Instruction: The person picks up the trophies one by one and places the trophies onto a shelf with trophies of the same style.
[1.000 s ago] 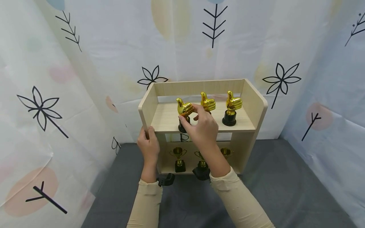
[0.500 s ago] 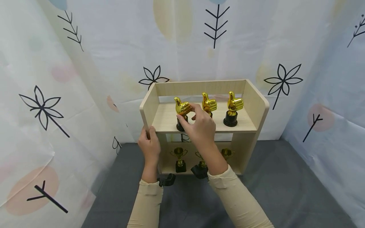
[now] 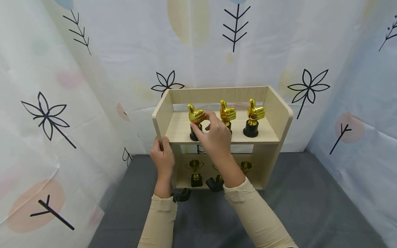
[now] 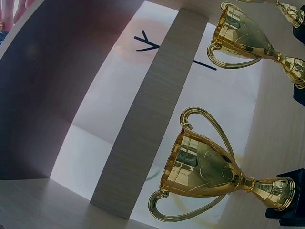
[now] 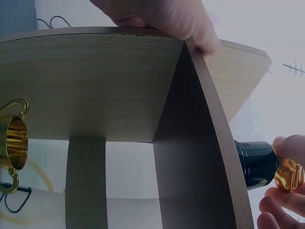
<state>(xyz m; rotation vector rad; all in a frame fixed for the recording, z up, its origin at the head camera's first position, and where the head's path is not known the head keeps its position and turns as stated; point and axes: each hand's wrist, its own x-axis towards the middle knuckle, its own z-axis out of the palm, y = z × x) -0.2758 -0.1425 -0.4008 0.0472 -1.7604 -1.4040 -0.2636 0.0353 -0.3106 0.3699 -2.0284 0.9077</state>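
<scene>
My right hand (image 3: 216, 136) pinches a gold thumbs-up trophy (image 3: 195, 114) between thumb and fingers, at the left part of the upper shelf. In the right wrist view its black base (image 5: 257, 163) stands at the shelf board's edge. Two more thumbs-up trophies, a middle one (image 3: 227, 112) and a right one (image 3: 252, 119), stand upright on the same shelf. My left hand (image 3: 162, 158) grips the left side panel of the light wooden shelf unit (image 3: 217, 91) where the upper board meets it. Gold cup trophies, one at left (image 3: 195, 172), stand on the lower level.
A grey cloth (image 3: 198, 220) covers the table under the unit. Patterned white fabric (image 3: 124, 62) hangs behind and at both sides. Another cup trophy (image 3: 246, 167) stands on the lower right, and my right forearm partly hides the middle cup.
My right hand has moved a little to the left along the upper shelf with the thumbs-up trophy. The left hand keeps its grip on the side panel.
</scene>
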